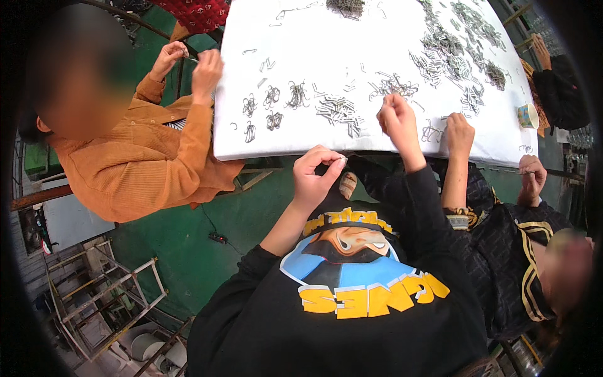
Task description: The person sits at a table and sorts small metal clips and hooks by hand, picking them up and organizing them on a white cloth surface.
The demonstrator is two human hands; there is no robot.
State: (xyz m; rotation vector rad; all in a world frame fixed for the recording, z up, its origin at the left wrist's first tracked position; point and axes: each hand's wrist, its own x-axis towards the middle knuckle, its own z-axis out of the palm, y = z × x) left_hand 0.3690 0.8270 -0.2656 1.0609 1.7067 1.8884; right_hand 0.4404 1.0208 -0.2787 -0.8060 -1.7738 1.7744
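Observation:
My left hand is closed in a pinch just off the near edge of the white-covered table. A small pale metal piece shows between its thumb and forefinger. My right hand reaches over the tabletop with its fingertips pressed together, at the near side of a pile of dark bent wire hooks. Whatever those fingertips hold is hidden. Left of that hand lies a heap of short silvery metal pieces. Farther left are several small clusters of wire hooks, one of them larger.
A person in an orange-brown jacket works at the left edge, both hands raised. Another person in dark clothes sits close on my right, one hand on the table near loose hooks. Larger metal heaps and a paper cup stand to the right.

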